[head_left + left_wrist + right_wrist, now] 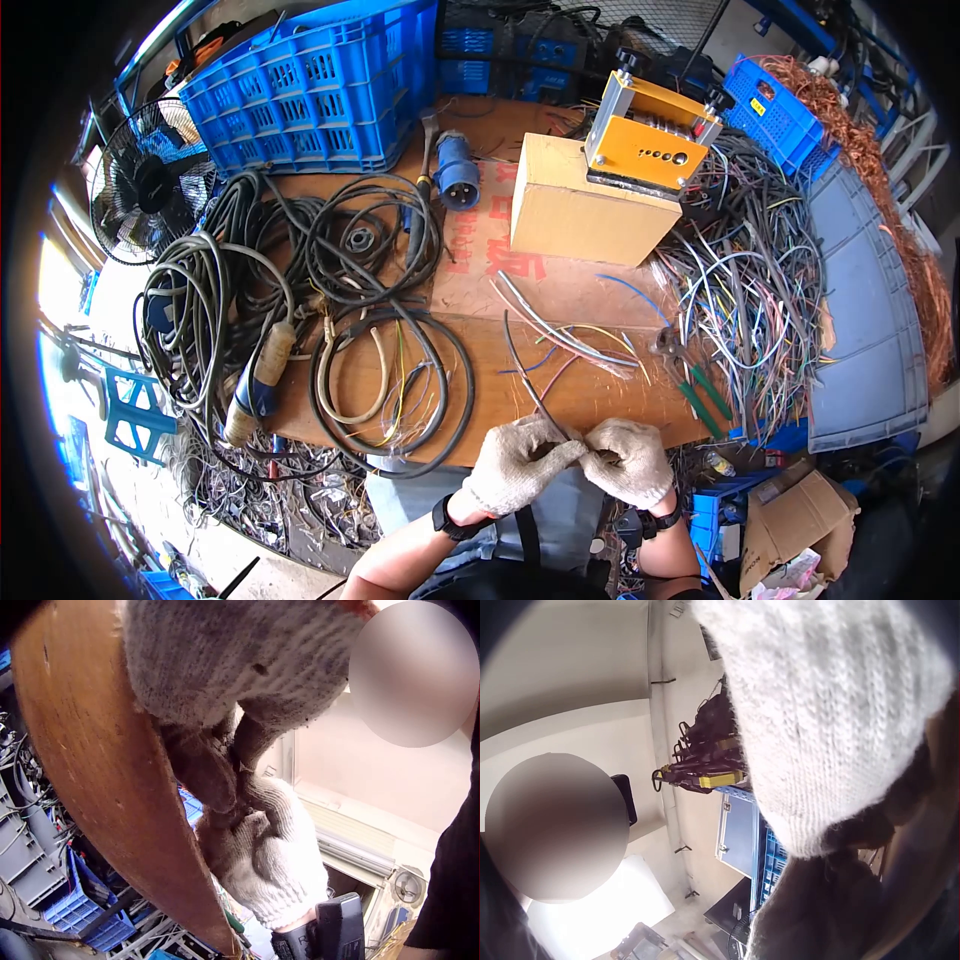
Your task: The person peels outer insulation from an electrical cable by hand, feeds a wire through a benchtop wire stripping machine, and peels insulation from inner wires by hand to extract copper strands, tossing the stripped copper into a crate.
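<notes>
Both white-gloved hands, left hand [520, 466] and right hand [628, 463], pinch a thin, dark, gently curved cable [524, 379] pointing toward eleven o'clock.

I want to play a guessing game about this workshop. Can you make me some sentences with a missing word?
1. The left hand and the right hand are both wearing ____.
2. The pliers on the table have handles coloured ____.
3. The big crate near the fan is coloured ____.
4. In the head view, that fan is on the ____ side.

Missing words: gloves; green; blue; left.
</notes>
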A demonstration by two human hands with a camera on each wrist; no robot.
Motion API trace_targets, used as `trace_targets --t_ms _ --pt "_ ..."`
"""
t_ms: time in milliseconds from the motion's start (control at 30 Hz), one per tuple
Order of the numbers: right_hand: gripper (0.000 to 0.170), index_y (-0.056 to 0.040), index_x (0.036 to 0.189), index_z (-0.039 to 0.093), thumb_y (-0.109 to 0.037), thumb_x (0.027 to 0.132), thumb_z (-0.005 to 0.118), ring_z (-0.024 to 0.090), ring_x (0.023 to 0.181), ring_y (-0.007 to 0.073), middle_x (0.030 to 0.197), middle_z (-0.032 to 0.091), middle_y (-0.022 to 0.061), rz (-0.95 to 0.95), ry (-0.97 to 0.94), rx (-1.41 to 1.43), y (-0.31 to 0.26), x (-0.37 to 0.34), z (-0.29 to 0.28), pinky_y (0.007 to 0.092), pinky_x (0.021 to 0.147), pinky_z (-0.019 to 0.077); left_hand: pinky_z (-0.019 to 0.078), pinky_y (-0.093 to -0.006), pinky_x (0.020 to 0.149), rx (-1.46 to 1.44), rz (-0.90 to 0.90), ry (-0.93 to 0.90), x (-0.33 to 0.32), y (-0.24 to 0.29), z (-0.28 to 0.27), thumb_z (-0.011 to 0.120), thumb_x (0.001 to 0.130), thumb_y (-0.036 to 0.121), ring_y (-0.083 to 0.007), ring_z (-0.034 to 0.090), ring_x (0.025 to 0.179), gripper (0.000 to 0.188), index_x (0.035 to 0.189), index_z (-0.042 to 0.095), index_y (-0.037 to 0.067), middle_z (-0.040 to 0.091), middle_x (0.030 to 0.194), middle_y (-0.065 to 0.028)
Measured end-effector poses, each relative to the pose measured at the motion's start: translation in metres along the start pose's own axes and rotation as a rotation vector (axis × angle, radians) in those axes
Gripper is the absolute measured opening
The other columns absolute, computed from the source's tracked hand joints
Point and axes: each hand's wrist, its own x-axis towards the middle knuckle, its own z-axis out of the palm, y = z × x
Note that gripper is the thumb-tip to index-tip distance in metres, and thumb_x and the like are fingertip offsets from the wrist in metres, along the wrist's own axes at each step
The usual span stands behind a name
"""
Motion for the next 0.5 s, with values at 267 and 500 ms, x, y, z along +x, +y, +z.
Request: trace_targets --t_ms 267,500 --pt "0.017 -0.0053 0.083 0.070 -0.012 0.073 0.082 0.069 0.069 0.0321 0.076 0.069 0.0115 -0.045 -0.071 -0.043 -0.0046 0.0051 -0.0040 0.0380 0.061 0.0535 0.0529 -0.0309 0.069 -0.041 -0.056 -0.027 -0.0007 0.0001 -0.0034 0.075 0.092 0.020 -0.0180 0.069 0.076 0.020 0.091 0.074 0.000 0.071 0.082 -0.0109" --pt "0.017 -0.0065 0.085 0.071 -0.014 0.074 0.081 0.070 0.076 0.0323 0.083 0.071 0.0104 -0.015 -0.096 -0.029 0.0010 -0.0011 0.0013 0.0394 0.067 0.0559 0.0525 -0.0278 0.069 -0.122 -0.036 -0.057 -0.0020 -0.0030 -0.0060 0.076 0.092 0.021 -0.0119 0.066 0.075 0.023 0.098 0.074 -0.001 0.072 0.085 -0.0098"
